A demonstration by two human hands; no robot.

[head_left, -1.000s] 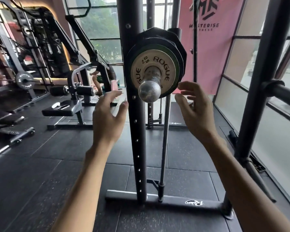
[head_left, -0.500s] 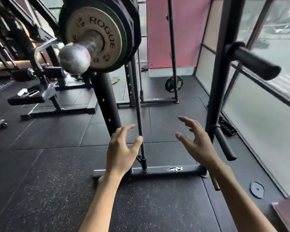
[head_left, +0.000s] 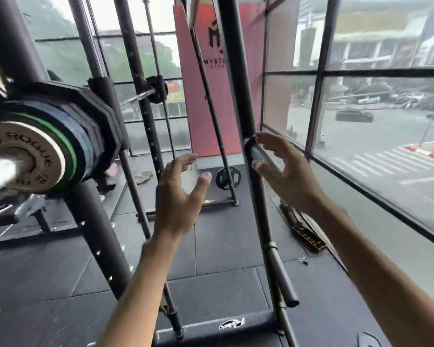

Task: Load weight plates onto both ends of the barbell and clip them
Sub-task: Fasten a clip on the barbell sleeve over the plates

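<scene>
my left hand point(head_left: 178, 194) and right hand point(head_left: 286, 171) hung empty, fingers loose, apart, both to the right of the barbell sleeve point(head_left: 3, 169). it carried weight plates point(head_left: 68, 144), no clip showing, its long axis pointing toward me; the left hand was nearer.

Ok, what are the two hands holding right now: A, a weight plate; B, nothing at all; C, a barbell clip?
B: the left hand and the right hand are both raised with fingers spread, and nothing is in either.
</scene>
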